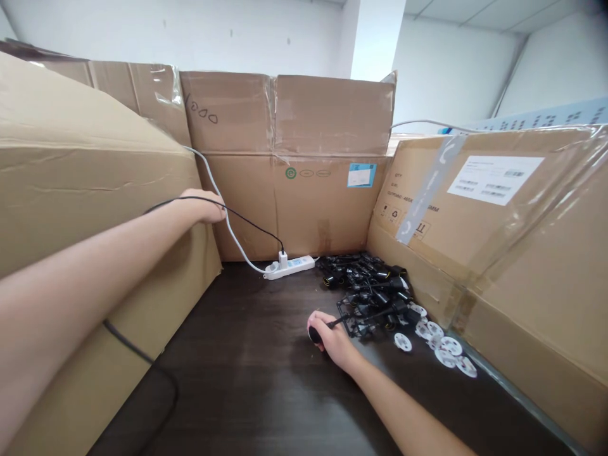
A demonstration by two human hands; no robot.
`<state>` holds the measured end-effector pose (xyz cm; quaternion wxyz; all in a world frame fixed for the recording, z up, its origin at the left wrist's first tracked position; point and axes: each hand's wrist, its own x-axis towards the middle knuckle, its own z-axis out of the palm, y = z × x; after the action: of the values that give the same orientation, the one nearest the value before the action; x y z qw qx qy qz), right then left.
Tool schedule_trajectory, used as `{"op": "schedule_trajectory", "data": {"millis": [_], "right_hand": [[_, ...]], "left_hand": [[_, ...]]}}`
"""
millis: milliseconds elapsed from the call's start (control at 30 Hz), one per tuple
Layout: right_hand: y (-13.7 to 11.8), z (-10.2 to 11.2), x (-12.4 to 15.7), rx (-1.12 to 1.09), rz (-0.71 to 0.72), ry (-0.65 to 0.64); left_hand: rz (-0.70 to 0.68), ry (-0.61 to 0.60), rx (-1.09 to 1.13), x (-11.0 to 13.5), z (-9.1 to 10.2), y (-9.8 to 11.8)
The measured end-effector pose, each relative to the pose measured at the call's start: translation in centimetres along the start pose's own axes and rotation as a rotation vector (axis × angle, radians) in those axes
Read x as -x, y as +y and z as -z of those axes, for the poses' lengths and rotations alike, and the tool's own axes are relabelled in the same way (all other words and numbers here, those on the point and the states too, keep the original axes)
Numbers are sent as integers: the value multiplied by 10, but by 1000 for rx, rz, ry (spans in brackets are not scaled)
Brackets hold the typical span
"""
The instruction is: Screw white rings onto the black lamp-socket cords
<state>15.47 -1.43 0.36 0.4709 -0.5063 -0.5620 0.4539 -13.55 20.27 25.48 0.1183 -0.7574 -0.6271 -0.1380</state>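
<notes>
In the head view, my left hand [205,206] is raised at the left cardboard wall. Its fingers look curled beside a white power cord [234,239], but their inner side is hidden. A thin black cable [254,224] passes over that hand and runs to a white plug [283,259] in a white power strip [299,266]. Low over the dark table, my right hand [333,342] is closed around a small black round-ended lamp fitting [314,334], whose black stem points right towards a heap of similar black fittings and wires [365,288].
White round discs [445,358] lie right of the heap, and a single disc [403,342] sits apart. Tall cardboard walls stand at the left [95,183], the back [237,209] and the right [522,253]. A dark cable [137,353] hangs at lower left over the table [247,380].
</notes>
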Motion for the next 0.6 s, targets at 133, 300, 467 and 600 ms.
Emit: {"op": "schedule_trajectory", "data": {"millis": [133, 300, 467, 600], "right_hand": [[-3, 0, 2, 8, -21, -5], [-6, -2, 3, -6, -23, -34], [-6, -1, 3, 8, -48, -39], [-7, -1, 3, -4, -61, -41]], "left_hand": [[131, -100, -44, 2, -20, 19], [284, -90, 91, 53, -91, 44], [397, -38, 238, 105, -135, 71], [315, -98, 394, 133, -152, 91]]}}
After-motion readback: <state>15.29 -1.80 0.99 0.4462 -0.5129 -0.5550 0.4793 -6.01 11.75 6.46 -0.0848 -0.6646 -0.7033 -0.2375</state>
